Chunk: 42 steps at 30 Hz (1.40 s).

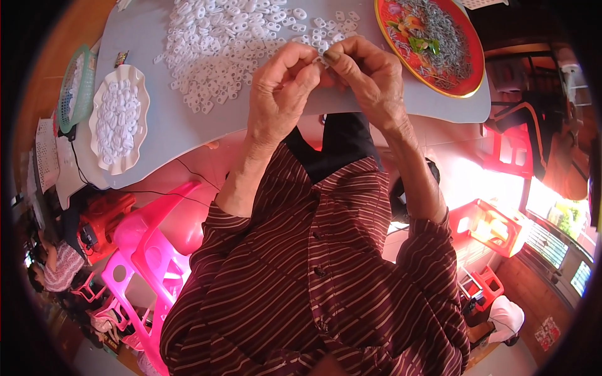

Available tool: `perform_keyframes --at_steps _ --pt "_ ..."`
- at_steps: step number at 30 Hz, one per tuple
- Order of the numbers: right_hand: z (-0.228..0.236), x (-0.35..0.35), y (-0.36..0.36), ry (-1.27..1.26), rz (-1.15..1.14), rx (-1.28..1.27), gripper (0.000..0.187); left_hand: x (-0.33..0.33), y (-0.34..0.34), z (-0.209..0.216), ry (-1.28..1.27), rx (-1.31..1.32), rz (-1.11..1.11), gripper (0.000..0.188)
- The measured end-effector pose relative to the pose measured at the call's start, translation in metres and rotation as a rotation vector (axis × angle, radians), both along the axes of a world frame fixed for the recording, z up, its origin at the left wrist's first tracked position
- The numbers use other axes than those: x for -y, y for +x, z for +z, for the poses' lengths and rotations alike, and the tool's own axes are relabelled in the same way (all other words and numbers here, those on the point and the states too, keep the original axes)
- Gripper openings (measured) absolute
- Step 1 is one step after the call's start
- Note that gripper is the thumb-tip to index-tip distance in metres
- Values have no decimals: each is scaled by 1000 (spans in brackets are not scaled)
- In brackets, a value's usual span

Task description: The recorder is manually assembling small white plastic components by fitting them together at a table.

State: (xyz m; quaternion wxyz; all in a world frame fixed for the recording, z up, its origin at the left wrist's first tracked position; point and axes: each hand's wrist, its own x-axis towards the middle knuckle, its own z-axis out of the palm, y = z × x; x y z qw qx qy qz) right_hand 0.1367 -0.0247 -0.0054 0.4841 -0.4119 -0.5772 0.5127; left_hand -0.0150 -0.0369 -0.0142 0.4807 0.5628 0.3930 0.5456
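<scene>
My left hand (279, 91) and my right hand (371, 78) meet fingertip to fingertip over the table's near edge. Both are closed in a pinch, thumbs against forefingers. Whatever lies between the fingertips is too small and too covered to make out. Just beyond them is a broad spread of small white plastic pieces (229, 37), oval with holes. To the right of my right hand, a red plate (384, 25) with a gold rim holds a heap of thin grey metal bits (448, 37).
On the table's left, a wavy-edged white dish (143, 119) holds white oval pieces, beside a green basket (64, 103). A pink plastic chair (147, 244) stands left below the table (188, 125). Red stools (486, 225) stand right. Other people (63, 266) sit farther off.
</scene>
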Motion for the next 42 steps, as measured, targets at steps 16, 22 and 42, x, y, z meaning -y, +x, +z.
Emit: perform_keyframes --at_steps 16,22,42 --pt "-5 2 -4 21 -64 -178 12 -28 -21 35 242 -471 58 12" --pt "-7 3 1 -16 -33 -192 11 -97 -28 44 679 -996 -1 17" --pt "-5 3 -2 21 -35 -121 10 -120 -20 25 611 -1083 -131 17"
